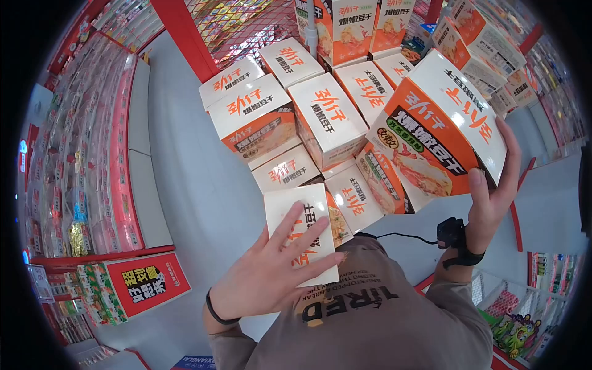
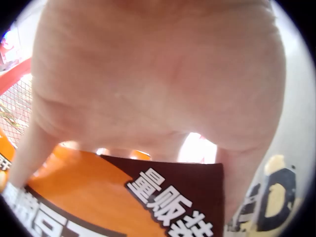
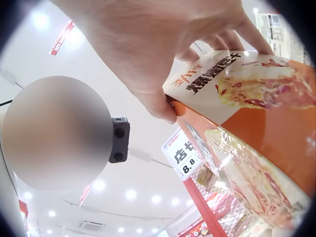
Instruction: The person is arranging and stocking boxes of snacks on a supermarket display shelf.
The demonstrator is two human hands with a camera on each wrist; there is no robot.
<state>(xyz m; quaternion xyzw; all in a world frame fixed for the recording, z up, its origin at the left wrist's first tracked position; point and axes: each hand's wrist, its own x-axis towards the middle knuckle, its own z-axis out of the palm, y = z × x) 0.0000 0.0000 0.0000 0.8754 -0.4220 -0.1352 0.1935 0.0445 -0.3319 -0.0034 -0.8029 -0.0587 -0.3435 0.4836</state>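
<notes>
Above the shirt [image 1: 376, 277] in the head view, the left hand [image 1: 274, 265] rests on a white-topped dried-tofu carton [image 1: 316, 209], its fingers spread and straight. The right hand [image 1: 493, 197] grips a tilted orange-and-white dried-tofu carton [image 1: 444, 132] by 1 end. Similar stacked cartons [image 1: 327, 114] stand by a red mesh rack [image 1: 185, 40]. The left wrist view shows the palm over the white-topped dried-tofu carton, thumb along 1 edge. From the right wrist, thumb and fingers pinch the orange-and-white dried-tofu carton; an 8.8 price sign [image 3: 182, 154] shows beyond.
</notes>
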